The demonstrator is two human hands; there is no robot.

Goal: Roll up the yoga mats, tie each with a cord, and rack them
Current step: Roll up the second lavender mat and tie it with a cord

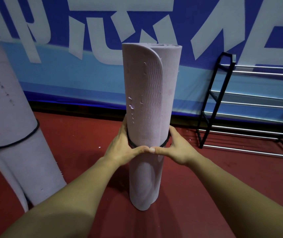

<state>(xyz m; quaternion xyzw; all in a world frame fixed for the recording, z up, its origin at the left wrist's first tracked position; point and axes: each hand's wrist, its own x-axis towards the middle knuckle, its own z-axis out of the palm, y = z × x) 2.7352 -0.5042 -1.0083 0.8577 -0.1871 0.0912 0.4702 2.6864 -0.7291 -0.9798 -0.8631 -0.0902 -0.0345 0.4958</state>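
The left hand (120,146) and the right hand (175,148) both grasp the rolled mat (147,93) a little below its middle. Each hand curls round its own side of the roll, with the fingers going out of sight behind it. The 2 thumbs lie across the front and meet tip to tip. Both forearms reach up from the bottom edge of the view, converging on the mat, with the wrists roughly level.

A black cord (130,142) circles the mat right at the hands. Short arcs of it show on either side just above the thumbs, and the rest is hidden under the hands. Whether it is knotted cannot be told.

The mat is pale lilac with a wavy ribbed surface. It stands upright on its end on the red floor (86,152), its outer flap edge curving down the front.

Left of this mat, well apart, a second mat (8,117) of the same colour leans at a tilt, with the other cord (27,135) looped round it.

Right of the mat and behind it stands a rack (211,107), a black frame with silver rails in tiers. Behind the mat runs a blue and white banner (103,31) along the wall.
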